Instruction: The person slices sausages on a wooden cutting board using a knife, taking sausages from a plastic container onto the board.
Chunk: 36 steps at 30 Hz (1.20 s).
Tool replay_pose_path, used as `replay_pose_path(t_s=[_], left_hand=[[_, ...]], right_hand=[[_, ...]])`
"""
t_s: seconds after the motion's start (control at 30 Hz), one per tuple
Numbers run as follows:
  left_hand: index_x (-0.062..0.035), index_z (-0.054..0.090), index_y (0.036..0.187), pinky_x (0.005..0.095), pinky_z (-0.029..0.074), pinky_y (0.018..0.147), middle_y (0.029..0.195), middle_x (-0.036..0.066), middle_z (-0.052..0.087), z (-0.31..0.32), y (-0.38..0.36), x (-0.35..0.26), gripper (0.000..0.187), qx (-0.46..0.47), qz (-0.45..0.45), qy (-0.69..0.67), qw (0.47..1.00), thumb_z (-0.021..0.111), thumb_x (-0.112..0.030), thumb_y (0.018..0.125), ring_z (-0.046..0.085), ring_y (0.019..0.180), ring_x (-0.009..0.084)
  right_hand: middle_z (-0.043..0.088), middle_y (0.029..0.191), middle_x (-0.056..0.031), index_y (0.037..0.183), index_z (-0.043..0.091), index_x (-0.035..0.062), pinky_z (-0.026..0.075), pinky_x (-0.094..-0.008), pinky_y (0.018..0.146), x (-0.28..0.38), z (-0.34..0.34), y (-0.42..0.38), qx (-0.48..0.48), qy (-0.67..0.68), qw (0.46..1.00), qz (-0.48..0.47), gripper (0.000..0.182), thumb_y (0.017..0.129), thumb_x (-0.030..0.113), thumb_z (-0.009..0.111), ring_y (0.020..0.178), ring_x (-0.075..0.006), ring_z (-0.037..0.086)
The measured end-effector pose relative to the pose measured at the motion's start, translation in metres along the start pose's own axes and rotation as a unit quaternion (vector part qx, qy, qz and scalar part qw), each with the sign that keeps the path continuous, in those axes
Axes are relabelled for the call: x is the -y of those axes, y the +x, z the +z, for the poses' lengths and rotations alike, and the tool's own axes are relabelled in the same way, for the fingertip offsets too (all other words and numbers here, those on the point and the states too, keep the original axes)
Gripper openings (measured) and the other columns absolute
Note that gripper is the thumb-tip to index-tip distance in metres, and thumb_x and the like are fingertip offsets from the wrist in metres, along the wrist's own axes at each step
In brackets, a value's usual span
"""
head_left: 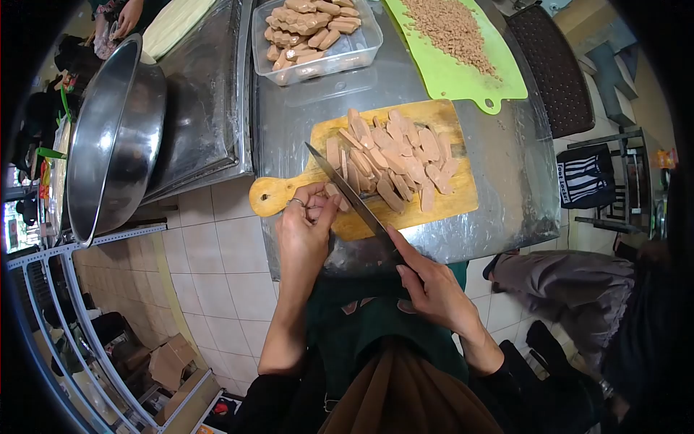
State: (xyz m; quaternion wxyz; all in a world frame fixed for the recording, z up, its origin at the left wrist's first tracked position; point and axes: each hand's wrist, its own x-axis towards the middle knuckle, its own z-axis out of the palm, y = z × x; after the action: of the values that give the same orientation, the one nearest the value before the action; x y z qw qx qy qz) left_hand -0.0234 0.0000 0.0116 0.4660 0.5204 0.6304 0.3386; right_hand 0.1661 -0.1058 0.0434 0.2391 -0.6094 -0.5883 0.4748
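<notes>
Gripping a knife by the handle, the right hand sits at approx 5 o'clock of the wooden cutting board — blade angled up toward 10 o'clock, across the board's near edge. Left hand, fingers curled, pins a sausage piece w/ fingertips right against the blade. Sliced sausage pile covers the board's centre. Clear tub of whole sausages at 12 o'clock, green board w/ minced bits at 1 o'clock, big steel bowl at 9 o'clock.
</notes>
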Motion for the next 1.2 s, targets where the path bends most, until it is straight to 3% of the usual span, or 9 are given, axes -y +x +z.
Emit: replay_pose_path(t_s=[0.1, 0.33, 0.8, 1.2], left_hand=[[0.0051, 0.061, 0.109, 0.0206, 0.050, 0.066, 0.081, 0.003, 0.067, 0.000, 0.001, 0.003, 0.024, 0.007, -0.027, -0.029, 0.999, 0.071, -0.007, 0.091, 0.062, 0.071, 0.0075], [0.0043, 0.059, 0.111, 0.0220, 0.054, 0.069, 0.084, 0.004, 0.067, -0.001, 0.002, 0.000, 0.025, 0.016, -0.059, -0.059, 0.996, 0.071, -0.006, 0.092, 0.066, 0.075, 0.0098], [0.0030, 0.060, 0.110, 0.0234, 0.055, 0.068, 0.087, 0.008, 0.069, -0.002, 0.002, 0.003, 0.019, 0.015, -0.067, -0.068, 0.995, 0.066, -0.004, 0.094, 0.070, 0.079, 0.0125], [0.0034, 0.059, 0.113, 0.0223, 0.052, 0.072, 0.090, 0.007, 0.068, -0.004, 0.003, 0.005, 0.020, 0.032, -0.077, -0.073, 0.994, 0.065, -0.002, 0.094, 0.068, 0.081, 0.0111]], right_hand=[[0.067, 0.103, -0.0235, 0.155, 0.029, 0.0186, 0.051, -0.0480, 0.081, -0.001, -0.002, 0.001, 0.019, 0.001, 1.000, 0.003, 0.062, 0.098, 0.007, 0.051, 0.090, -0.0447, 0.065], [0.059, 0.078, -0.0160, 0.154, 0.032, 0.0152, 0.052, -0.0459, 0.064, 0.007, -0.012, -0.018, 0.017, -0.017, 1.000, -0.011, 0.064, 0.095, 0.002, 0.054, 0.066, -0.0357, 0.063], [0.058, 0.089, -0.0145, 0.156, 0.029, 0.0184, 0.056, -0.0425, 0.063, 0.033, -0.028, -0.027, 0.102, -0.077, 0.990, 0.063, 0.085, 0.082, -0.007, 0.061, 0.069, -0.0329, 0.062], [0.048, 0.087, -0.0169, 0.158, 0.020, 0.0266, 0.052, -0.0470, 0.059, 0.032, -0.034, -0.023, 0.167, -0.037, 0.979, 0.113, 0.087, 0.086, -0.002, 0.059, 0.067, -0.0375, 0.059]])
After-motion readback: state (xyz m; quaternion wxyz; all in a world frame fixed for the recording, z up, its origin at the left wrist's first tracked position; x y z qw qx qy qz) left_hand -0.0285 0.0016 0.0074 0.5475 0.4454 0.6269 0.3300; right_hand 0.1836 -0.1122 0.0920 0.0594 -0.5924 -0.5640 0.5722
